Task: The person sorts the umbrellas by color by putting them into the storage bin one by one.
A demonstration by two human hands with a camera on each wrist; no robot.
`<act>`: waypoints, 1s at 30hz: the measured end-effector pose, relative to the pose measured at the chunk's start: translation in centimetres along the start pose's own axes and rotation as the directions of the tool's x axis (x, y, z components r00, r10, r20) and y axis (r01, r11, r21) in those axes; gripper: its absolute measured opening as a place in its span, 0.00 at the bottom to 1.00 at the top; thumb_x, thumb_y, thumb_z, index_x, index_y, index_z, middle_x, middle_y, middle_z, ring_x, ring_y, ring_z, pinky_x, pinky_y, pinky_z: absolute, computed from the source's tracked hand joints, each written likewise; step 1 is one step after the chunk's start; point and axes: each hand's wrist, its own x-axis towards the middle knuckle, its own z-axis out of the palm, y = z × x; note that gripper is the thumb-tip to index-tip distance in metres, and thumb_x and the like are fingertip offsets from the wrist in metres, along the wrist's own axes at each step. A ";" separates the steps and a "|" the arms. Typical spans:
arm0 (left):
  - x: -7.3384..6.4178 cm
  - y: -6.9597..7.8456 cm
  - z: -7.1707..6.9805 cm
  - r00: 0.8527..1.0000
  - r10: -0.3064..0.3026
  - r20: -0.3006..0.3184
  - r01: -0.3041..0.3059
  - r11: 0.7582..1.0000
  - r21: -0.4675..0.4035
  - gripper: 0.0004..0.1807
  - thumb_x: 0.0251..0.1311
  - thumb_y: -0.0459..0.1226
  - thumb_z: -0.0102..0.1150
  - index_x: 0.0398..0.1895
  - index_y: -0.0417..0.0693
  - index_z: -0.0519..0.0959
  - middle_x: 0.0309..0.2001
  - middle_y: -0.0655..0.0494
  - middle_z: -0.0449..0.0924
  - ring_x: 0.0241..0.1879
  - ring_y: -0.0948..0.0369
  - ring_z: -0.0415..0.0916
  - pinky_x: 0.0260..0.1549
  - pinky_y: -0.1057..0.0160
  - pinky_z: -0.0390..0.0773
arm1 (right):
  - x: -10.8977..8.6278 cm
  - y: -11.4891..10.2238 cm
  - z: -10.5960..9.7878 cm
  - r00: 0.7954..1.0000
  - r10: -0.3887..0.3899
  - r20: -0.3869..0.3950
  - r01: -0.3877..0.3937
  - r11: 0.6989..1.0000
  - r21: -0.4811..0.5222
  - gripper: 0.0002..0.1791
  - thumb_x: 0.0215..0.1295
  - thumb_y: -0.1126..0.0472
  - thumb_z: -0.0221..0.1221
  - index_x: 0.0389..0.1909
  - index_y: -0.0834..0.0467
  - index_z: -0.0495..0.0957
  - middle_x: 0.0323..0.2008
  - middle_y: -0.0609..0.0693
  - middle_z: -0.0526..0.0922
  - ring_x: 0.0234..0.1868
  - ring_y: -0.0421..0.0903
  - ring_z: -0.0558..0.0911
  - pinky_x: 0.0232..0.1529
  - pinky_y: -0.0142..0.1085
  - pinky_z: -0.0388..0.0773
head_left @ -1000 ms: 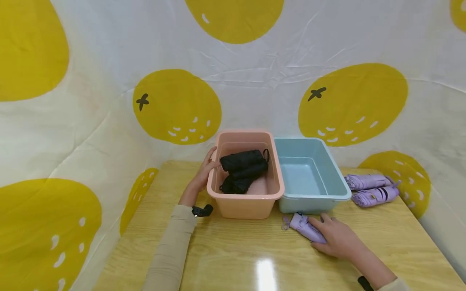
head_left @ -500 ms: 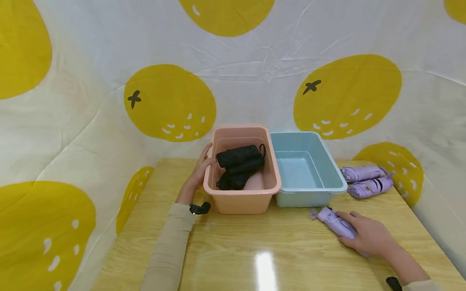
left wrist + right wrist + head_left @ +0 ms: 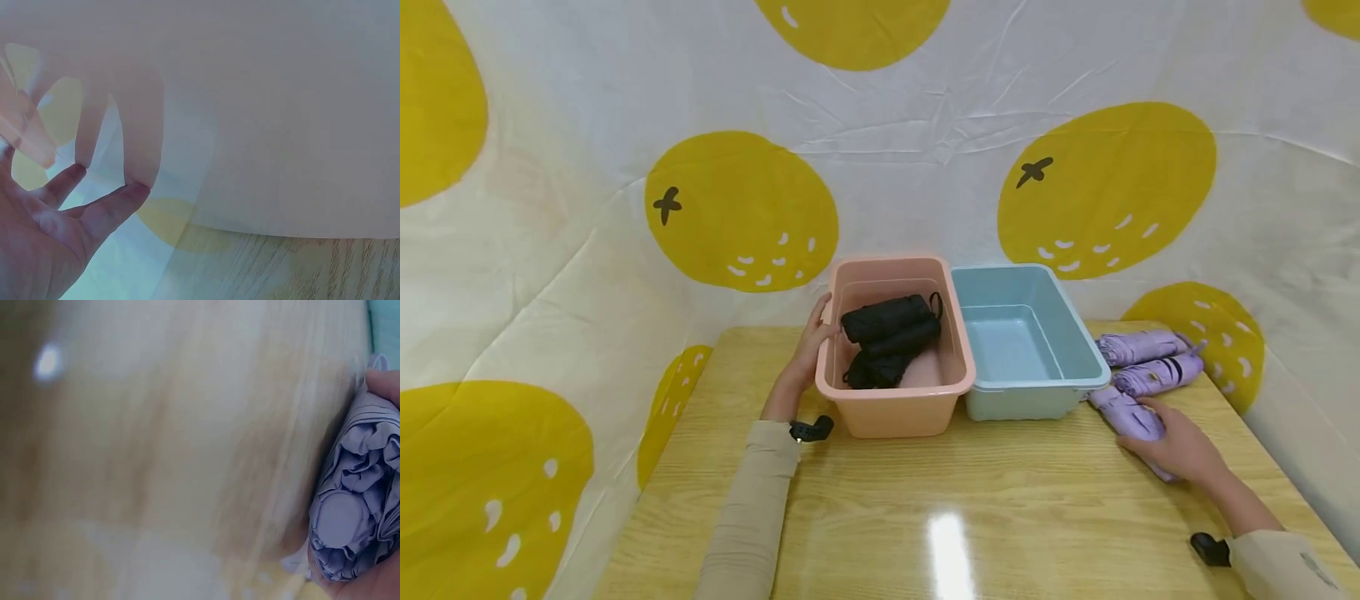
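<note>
W/ our L hand [image 3: 807,350] we rest splayed fingers on the smooth plastic pink bin [image 3: 895,417], prob. to steady it, & w/ our R hand [image 3: 1183,446] grip a crinkly lilac umbrella [image 3: 1123,412] round its roll, prob. for control, by the blue bin [image 3: 1022,406] & two matching rolls [image 3: 1157,375].

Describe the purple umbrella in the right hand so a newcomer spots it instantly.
On the table, find the blue bin. By its near right corner in the head view is a purple umbrella. Unlike the two umbrellas just behind it, this one is gripped by the right hand.
</note>
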 end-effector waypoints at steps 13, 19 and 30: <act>0.2 0.7 -0.2 1.000 0.004 -0.011 -0.004 1.000 0.011 0.35 0.70 0.32 0.39 0.78 0.56 0.44 0.73 0.37 0.45 0.54 0.38 0.58 0.53 0.55 0.66 | 1.8 -1.2 -0.5 0.997 0.062 -0.055 -0.059 0.996 0.061 0.46 0.56 0.42 0.67 0.63 0.70 0.62 0.54 0.82 0.67 0.51 0.78 0.68 0.45 0.65 0.66; -0.2 0.3 -0.6 1.000 -0.009 -0.009 0.010 1.000 0.029 0.35 0.70 0.34 0.39 0.78 0.58 0.44 0.75 0.41 0.42 0.64 0.45 0.55 0.62 0.44 0.57 | 2.1 -2.5 -1.6 0.992 0.123 0.006 -0.123 0.981 0.147 0.46 0.60 0.42 0.64 0.67 0.70 0.59 0.57 0.83 0.62 0.54 0.78 0.65 0.48 0.66 0.64; -0.3 0.0 -0.4 0.999 -0.023 0.030 0.023 1.000 -0.011 0.35 0.72 0.32 0.38 0.78 0.56 0.43 0.73 0.34 0.42 0.58 0.39 0.56 0.61 0.40 0.58 | 2.4 -6.7 -9.2 0.983 0.162 0.086 -0.180 0.937 0.298 0.47 0.66 0.44 0.59 0.71 0.70 0.51 0.58 0.82 0.59 0.41 0.59 0.74 0.33 0.40 0.75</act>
